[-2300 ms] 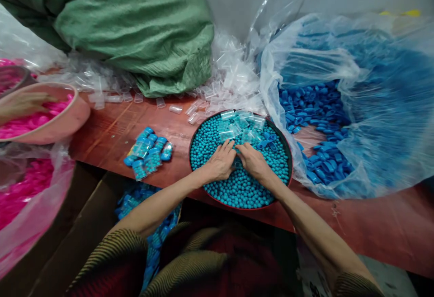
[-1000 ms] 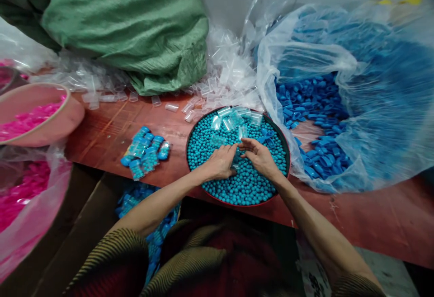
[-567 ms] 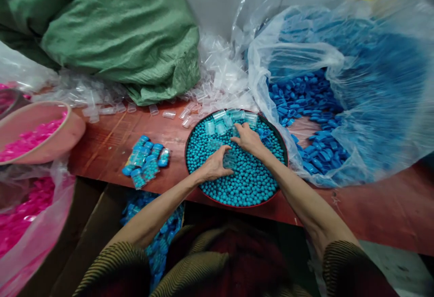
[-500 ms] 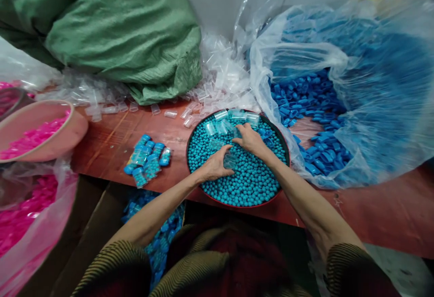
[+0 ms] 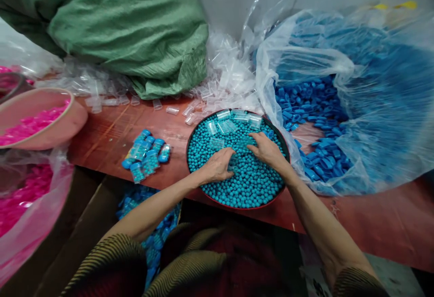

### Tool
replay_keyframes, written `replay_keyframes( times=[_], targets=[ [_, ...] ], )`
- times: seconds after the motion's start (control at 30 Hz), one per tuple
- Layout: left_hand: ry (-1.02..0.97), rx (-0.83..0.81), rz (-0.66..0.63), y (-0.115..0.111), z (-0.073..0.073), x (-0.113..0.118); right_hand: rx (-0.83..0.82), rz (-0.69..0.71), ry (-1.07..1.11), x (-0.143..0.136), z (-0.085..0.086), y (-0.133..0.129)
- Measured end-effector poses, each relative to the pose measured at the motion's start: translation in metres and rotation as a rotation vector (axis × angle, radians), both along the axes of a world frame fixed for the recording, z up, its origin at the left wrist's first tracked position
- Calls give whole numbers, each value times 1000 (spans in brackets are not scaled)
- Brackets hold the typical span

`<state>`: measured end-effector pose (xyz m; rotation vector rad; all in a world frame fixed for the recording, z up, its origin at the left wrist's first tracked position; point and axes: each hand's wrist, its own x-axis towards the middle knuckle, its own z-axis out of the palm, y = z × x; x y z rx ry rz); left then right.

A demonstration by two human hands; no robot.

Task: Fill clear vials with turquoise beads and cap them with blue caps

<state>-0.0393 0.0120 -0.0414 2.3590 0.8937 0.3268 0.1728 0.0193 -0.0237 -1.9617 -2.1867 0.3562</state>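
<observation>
A round tray with a dark inner wall and red rim is full of small turquoise balls. My left hand reaches into its middle, fingers and thumb curled around a clear plastic container that is partly hidden against the balls. To the right, my right hand hovers at the balls with fingers bent and apart, with nothing visible in them. Several clear empty containers lie on the balls toward the back. Some blue caps lie by the tray's right side, partly behind my right hand.
Filled, blue-capped containers lie left of the tray on the red table. A plastic bag of blue caps stands right. Behind are loose clear containers and a green sack. A pink basin is at left.
My right hand has moved right, away from my left hand. My left hand's fingers have drawn closer around the clear container. The view has shifted slightly.
</observation>
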Motion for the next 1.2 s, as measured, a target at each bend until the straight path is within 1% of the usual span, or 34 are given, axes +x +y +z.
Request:
replay_keyframes(
  times=[0.03,0.1,0.17,0.2,0.27,0.33,0.4,0.43,0.5,0.57,0.63,0.67,0.7,0.77,0.87,0.93,1.1,1.2],
  targets=[
    [-1,2,-2,1,0,0,15,19,-57,-4,3,2],
    [6,5,7,2,0,1,18,106,-175,-13,10,7],
    [21,8,15,2,0,1,-21,193,-285,-21,16,12],
    [30,6,17,2,1,2,-40,213,-328,-23,18,14],
    [40,-6,23,1,2,2,-49,213,-388,-23,23,16],
    [26,-33,44,0,4,2,-26,197,-405,-15,26,15],
    [-18,-73,91,-3,6,2,12,152,-345,-6,24,11],
    [-45,-99,123,-4,7,2,41,115,-265,-2,22,9],
    [-97,-160,178,-6,9,3,66,45,0,2,13,2],
    [-146,-216,194,-7,10,6,-4,-3,353,-3,0,-7],
    [-197,-273,179,-8,11,8,-132,-39,663,-12,-12,-15],
    [-223,-302,171,-9,10,9,-171,-52,761,-17,-17,-18],
    [-244,-329,165,-10,10,10,-177,-59,812,-22,-20,-20],
    [-272,-353,151,-10,10,10,-121,-49,789,-28,-23,-23],
    [-291,-316,147,-10,10,9,-46,-43,667,-32,-23,-24],
    [-282,-297,163,-8,9,8,-51,-47,639,-34,-22,-23],
    [-202,-334,205,-3,5,9,-68,-37,609,-40,-24,-23],
    [-142,-272,234,-2,5,11,-77,-43,572,-41,-25,-23]
  ],
)
